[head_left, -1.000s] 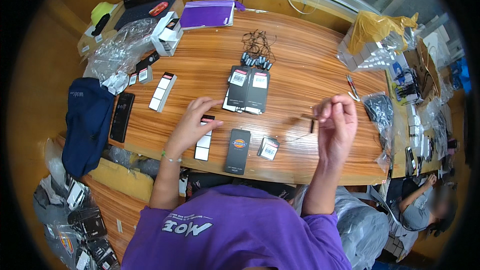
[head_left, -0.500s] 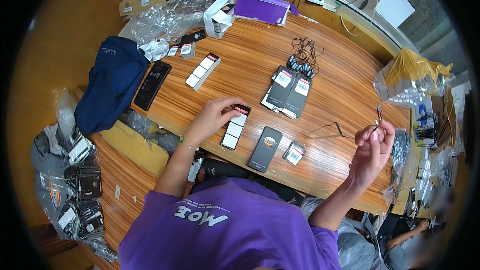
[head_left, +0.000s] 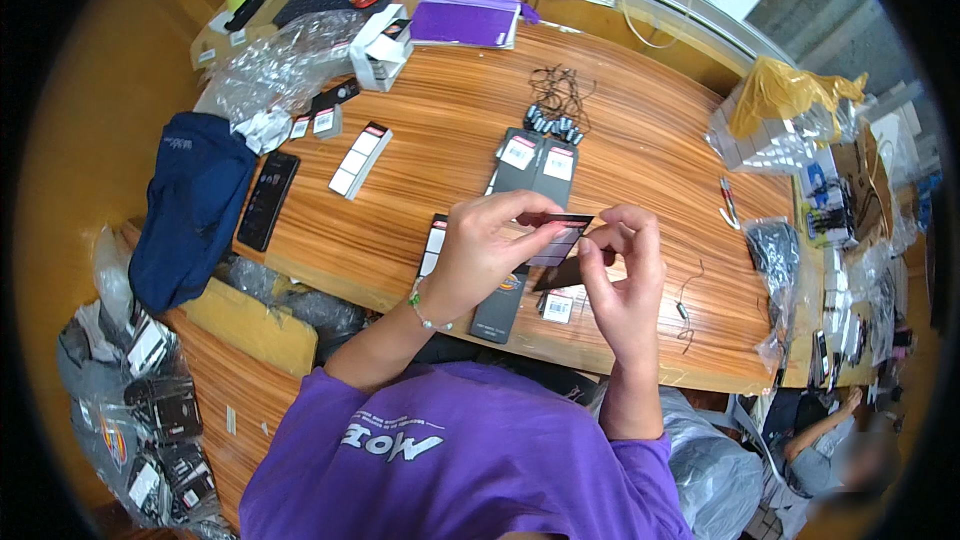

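Note:
My left hand (head_left: pixel 495 238) pinches a black-topped label strip (head_left: pixel 562 242) with pale panels, lifted over the near edge of the table. Facing it, my right hand (head_left: pixel 628 275) has thumb and forefinger close together at the strip's right edge; what lies between them is too small to make out. Below the hands are a dark hang tag (head_left: pixel 495 315), partly covered, and a small stack of barcode tags (head_left: pixel 558 308). Another label strip pile (head_left: pixel 432 245) is partly behind my left hand. A black string (head_left: pixel 684 310) lies right of my right hand.
Behind the hands rest two dark tag piles (head_left: pixel 535 162) and a bunch of black strings (head_left: pixel 558 100). Farther left are a strip stack (head_left: pixel 360 160), a phone (head_left: pixel 268 200) and blue cloth (head_left: pixel 190 210). Red-handled snips (head_left: pixel 729 202) lie right, before a bagged box (head_left: pixel 760 130).
My left hand has lifted a label strip off the pile. My right hand has come in from the far right to meet it. The whole view has shifted somewhat.

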A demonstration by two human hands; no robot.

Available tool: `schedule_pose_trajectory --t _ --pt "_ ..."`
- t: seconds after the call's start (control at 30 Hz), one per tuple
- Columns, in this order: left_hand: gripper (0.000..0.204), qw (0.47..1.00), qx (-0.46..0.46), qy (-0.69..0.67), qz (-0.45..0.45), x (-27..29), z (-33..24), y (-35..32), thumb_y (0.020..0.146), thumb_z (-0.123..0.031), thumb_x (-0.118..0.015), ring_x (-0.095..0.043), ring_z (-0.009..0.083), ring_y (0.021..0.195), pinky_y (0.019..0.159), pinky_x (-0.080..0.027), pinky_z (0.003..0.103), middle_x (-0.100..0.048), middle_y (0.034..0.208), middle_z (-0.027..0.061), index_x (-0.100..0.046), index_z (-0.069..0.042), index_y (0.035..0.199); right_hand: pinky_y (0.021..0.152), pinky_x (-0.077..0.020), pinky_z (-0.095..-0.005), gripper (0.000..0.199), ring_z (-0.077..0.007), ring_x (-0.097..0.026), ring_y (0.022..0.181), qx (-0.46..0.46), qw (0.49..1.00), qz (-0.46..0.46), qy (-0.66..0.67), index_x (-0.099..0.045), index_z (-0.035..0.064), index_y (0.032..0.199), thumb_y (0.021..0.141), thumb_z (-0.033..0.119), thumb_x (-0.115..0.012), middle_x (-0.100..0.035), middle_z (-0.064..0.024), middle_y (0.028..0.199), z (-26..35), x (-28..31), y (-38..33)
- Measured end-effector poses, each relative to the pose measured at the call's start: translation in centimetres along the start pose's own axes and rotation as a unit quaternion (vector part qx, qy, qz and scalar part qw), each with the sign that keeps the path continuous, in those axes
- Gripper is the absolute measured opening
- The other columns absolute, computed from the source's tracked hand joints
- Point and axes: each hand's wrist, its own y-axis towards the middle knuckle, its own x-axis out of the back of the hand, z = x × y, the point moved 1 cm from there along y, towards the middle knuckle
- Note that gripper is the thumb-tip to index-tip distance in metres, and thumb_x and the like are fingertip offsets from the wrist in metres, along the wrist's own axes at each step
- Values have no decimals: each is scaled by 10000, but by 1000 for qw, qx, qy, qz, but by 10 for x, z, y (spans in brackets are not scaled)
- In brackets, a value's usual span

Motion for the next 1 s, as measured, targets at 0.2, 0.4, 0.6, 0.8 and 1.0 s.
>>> schedule_pose_trajectory --t 0.2,0.4,0.6,0.8,1.0 --pt "129 999 6 -34 18 -9 -3 -3 717 -22 -699 -635 152 698 605 -503 252 -653 777 77 -639 0 828 534 -445 -233 277 -109 -565 622 -21 1000 -7 17 -436 2 1043 798 -59 -549 -594 -86 708 -6 3 -1" --pt "127 999 -14 -29 38 -8 1 -3 713 -25 -701 -632 187 707 609 -498 268 -647 783 94 -648 -3 826 525 -410 -223 236 -96 -535 603 -17 999 -25 20 -445 4 1018 810 -44 -545 -583 -68 703 -10 1 -3" --pt "135 998 -13 -41 45 -9 1 -2 718 -32 -697 -631 192 706 612 -498 272 -648 791 101 -657 -5 844 550 -395 -210 195 -75 -506 623 -8 993 -69 91 -453 2 994 825 -35 -541 -569 -51 723 -19 -9 -6" --pt "155 997 1 -31 67 -9 2 -2 691 2 -702 -621 180 714 629 -489 265 -644 791 105 -655 16 837 577 -396 -197 194 -59 -498 647 -56 987 -56 140 -451 1 1003 832 -34 -536 -556 -35 732 -23 -9 -5" --pt "120 992 -91 37 85 -6 5 2 714 -41 -673 -600 215 710 621 -475 300 -625 777 80 -649 -15 829 626 -402 -185 215 -56 -517 691 -112 969 -31 219 -439 11 1033 841 -37 -523 -552 -30 737 -27 -7 -3"
